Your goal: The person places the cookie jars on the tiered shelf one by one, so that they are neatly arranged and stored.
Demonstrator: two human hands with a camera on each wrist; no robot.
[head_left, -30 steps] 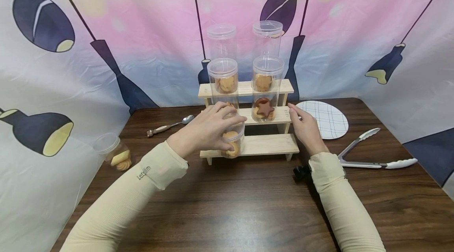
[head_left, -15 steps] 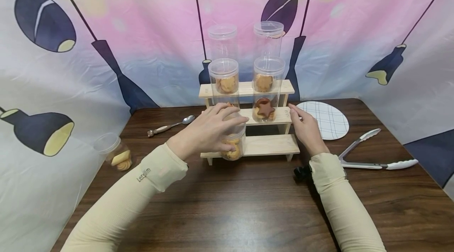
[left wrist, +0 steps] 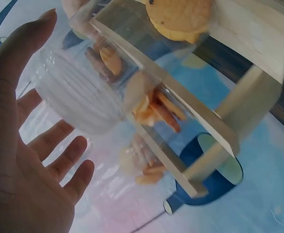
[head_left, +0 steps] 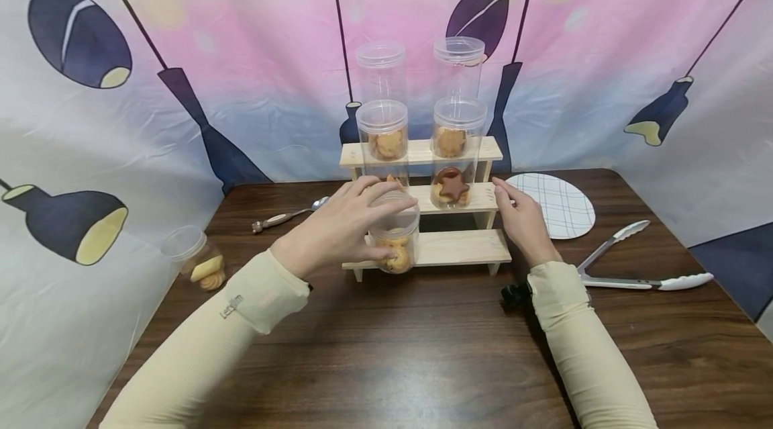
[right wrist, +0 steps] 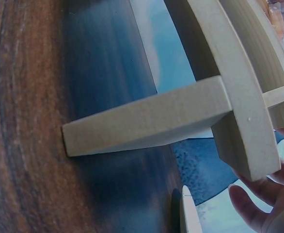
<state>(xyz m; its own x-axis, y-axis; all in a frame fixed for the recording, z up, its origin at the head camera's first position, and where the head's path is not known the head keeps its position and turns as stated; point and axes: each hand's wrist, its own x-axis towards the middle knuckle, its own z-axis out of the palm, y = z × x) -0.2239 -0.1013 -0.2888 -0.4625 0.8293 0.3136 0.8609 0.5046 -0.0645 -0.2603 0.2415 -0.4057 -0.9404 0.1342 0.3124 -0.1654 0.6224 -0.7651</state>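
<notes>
A three-tier wooden rack (head_left: 459, 248) stands on the table, bearing several clear lidded jars. On its bottom shelf, at the left, stands a cookie jar (head_left: 395, 231). My left hand (head_left: 341, 221) is spread around this jar, fingers over the lid and thumb by its left side. In the left wrist view, the fingers of my left hand (left wrist: 35, 141) are spread and gaps show around the jar's lid (left wrist: 76, 92). My right hand (head_left: 522, 217) is at the right end of the middle shelf. In the right wrist view, my right hand's (right wrist: 273, 199) fingers are partly hidden behind the wood.
Another cookie jar (head_left: 196, 261) stands at the left table edge. A spoon (head_left: 284, 217) lies left of the rack. To its right are a round checked mat (head_left: 558, 204) and white-tipped tongs (head_left: 628, 281). A patterned cloth (head_left: 253, 53) hangs behind.
The jar on the bottom shelf has come slightly down and forward. My left hand's thumb and wrist have drawn back to the left, loosening from the jar. My right hand stays in place.
</notes>
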